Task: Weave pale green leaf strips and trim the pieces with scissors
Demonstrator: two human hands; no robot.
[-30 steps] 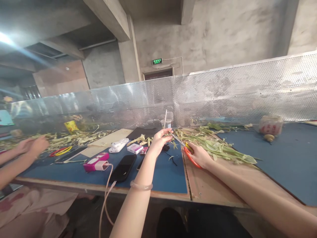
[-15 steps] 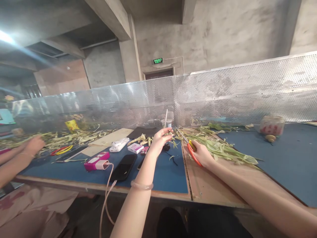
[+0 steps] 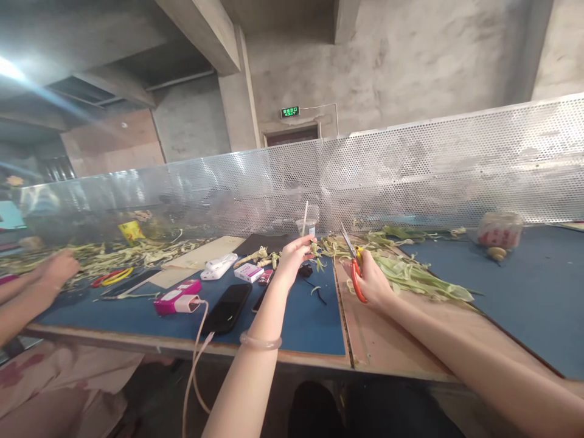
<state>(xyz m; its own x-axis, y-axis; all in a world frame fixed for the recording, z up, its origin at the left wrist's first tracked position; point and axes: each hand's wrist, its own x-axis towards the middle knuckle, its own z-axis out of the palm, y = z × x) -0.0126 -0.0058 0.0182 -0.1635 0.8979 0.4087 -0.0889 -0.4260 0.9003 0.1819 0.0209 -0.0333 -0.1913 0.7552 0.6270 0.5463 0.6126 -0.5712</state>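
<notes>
My left hand, with a pale bangle on its wrist, reaches over the blue table. Its thumb and fingers are closed on a small pale-green plant piece, partly hidden by the fingers. In my right hand is a pair of scissors with orange and yellow handles. The blades point up and slightly left, apart from the plant piece. Beside and beyond the right hand lie pale-green leafy stalks on a brown board.
Left on the table are a black phone, a pink box, a white power bank and a small white-purple box. A plastic cup stands ahead, a jar at right. Another person's hand works at far left.
My right hand has turned the scissors so the blades point more upward, away from my left hand. My left hand stays nearly in place.
</notes>
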